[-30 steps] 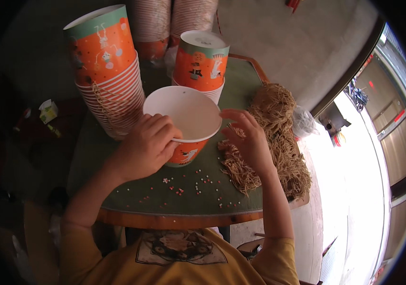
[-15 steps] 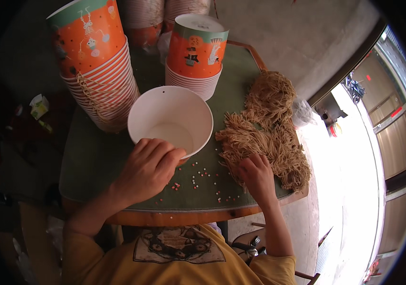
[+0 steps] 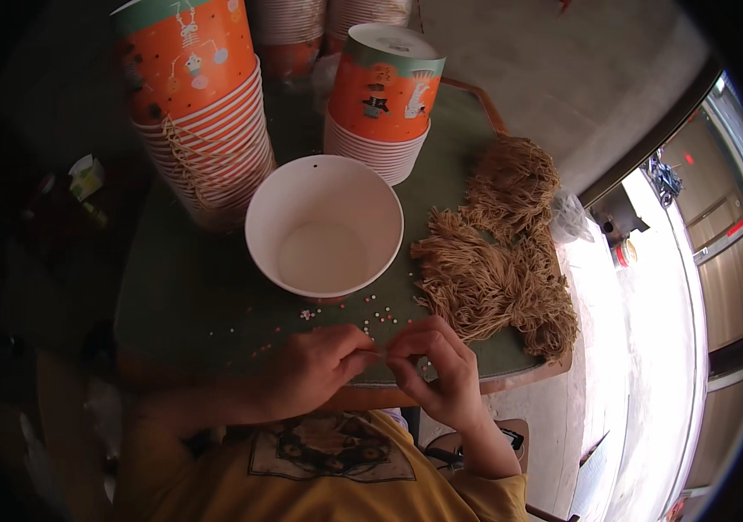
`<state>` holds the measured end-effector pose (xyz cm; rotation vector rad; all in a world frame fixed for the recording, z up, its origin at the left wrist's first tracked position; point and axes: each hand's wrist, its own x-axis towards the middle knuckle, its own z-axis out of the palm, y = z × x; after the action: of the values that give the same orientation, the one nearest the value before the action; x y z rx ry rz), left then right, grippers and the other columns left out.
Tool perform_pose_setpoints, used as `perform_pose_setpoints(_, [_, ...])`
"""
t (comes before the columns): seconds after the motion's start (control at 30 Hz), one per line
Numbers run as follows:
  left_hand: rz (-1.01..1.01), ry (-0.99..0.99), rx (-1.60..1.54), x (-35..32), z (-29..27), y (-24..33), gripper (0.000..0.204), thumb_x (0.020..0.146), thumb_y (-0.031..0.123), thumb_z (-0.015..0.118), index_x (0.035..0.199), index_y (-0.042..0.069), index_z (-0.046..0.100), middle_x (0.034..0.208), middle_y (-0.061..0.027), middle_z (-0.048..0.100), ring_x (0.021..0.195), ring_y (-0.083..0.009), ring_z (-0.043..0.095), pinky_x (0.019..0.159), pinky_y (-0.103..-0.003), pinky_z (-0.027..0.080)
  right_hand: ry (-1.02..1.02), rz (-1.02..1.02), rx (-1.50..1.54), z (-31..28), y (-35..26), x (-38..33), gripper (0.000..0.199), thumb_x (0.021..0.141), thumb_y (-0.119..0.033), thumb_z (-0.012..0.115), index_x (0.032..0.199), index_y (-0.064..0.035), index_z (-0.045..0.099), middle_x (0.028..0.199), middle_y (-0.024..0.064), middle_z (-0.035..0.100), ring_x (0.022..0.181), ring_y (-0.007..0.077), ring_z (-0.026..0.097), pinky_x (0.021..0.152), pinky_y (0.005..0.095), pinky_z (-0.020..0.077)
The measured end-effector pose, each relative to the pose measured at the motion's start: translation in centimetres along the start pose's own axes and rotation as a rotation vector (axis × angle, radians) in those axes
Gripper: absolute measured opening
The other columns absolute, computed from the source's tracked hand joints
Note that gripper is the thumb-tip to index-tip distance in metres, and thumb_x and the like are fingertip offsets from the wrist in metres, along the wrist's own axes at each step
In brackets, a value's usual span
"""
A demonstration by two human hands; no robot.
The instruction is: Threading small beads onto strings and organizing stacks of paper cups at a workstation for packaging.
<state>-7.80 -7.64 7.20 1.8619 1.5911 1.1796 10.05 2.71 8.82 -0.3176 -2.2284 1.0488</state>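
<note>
What looks like a thin strand [image 3: 379, 351] runs between the fingertips, just over the counter's front edge. The left hand [image 3: 323, 361] has let go of the bucket's rim and the right hand [image 3: 441, 370] has come away from the bundle of tan strings [image 3: 484, 278] — now both are pinched, tip to tip, seemingly on that strand. So the white-lined bucket [image 3: 323, 222] stands upright and untouched just beyond them, and the work, I judge, has shifted to the strand.

Small pale and reddish beads [image 3: 369, 320] lie scattered between bucket and hands on the green counter [image 3: 189, 304]. The strings lie to the right; behind the bucket stand a left stack [image 3: 206, 130] and a shorter right stack [image 3: 380, 113] of orange buckets.

The strand is too fine to make out surely — its ends are hidden by fingers. The left stack's top is cut off, and the far left is too dark to read.
</note>
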Motion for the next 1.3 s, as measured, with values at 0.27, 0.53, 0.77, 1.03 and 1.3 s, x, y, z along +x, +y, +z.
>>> perform_pose_setpoints(0.27, [-0.240, -0.102, -0.245, -1.5, -2.5, -0.8, 0.006, 0.095, 0.006, 0.055, 0.099, 0.003, 0.059, 0.072, -0.0082, 0.063, 0.064, -0.0174, 0.063, 0.058, -0.031, 0.050, -0.010, 0.159, 0.173, 1.7, 1.8, -0.2, 0.015, 0.083, 0.006, 0.062, 0.096, 0.0002, 0.057, 0.092, 0.0094, 0.059, 0.077, 0.0170, 0.062, 0.064, 0.0279, 0.0515])
perform_pose_setpoints(0.53, [-0.277, -0.102, -0.243, -1.0, -2.0, -1.7, 0.007, 0.098, 0.008, 0.051, 0.099, 0.002, 0.055, 0.071, -0.0085, 0.060, 0.062, -0.0188, 0.061, 0.059, -0.031, 0.047, 0.048, 0.252, 0.279, 4.1, 2.1, 0.7, 0.009, 0.091, -0.001, 0.062, 0.097, -0.0021, 0.057, 0.084, 0.0016, 0.060, 0.073, 0.0062, 0.055, 0.065, 0.0217, 0.0453])
perform_pose_setpoints(0.77, [-0.101, -0.062, 0.006, -0.3, 0.7, -2.3, 0.016, 0.092, 0.015, 0.060, 0.103, 0.005, 0.055, 0.091, -0.0103, 0.057, 0.078, -0.0232, 0.062, 0.069, -0.035, 0.050, 0.169, 0.349, 0.321, 2.7, 4.1, 1.1, 0.007, 0.095, -0.006, 0.059, 0.098, -0.0001, 0.059, 0.084, 0.0016, 0.061, 0.074, 0.0057, 0.056, 0.066, 0.0226, 0.0471])
perform_pose_setpoints(1.03, [0.232, -0.262, 0.516, -0.6, 6.4, -5.5, 0.026, 0.080, 0.022, 0.065, 0.097, 0.005, 0.056, 0.098, -0.0135, 0.052, 0.097, -0.0300, 0.054, 0.078, -0.040, 0.049, 0.233, 0.407, 0.241, 1.3, 4.8, 0.1, 0.009, 0.093, -0.006, 0.061, 0.099, -0.0004, 0.062, 0.087, 0.0056, 0.064, 0.078, 0.0109, 0.060, 0.072, 0.0250, 0.0488])
perform_pose_setpoints(1.3, [-0.019, -0.076, -0.097, -0.3, 4.4, -3.8, 0.008, 0.086, 0.006, 0.060, 0.091, 0.003, 0.053, 0.086, -0.0062, 0.050, 0.078, -0.0166, 0.052, 0.067, -0.029, 0.045, 0.314, 0.330, 0.151, 1.4, 5.1, -1.4, 0.006, 0.090, -0.001, 0.058, 0.096, -0.0004, 0.060, 0.090, 0.0069, 0.063, 0.079, 0.0125, 0.059, 0.075, 0.0260, 0.0481])
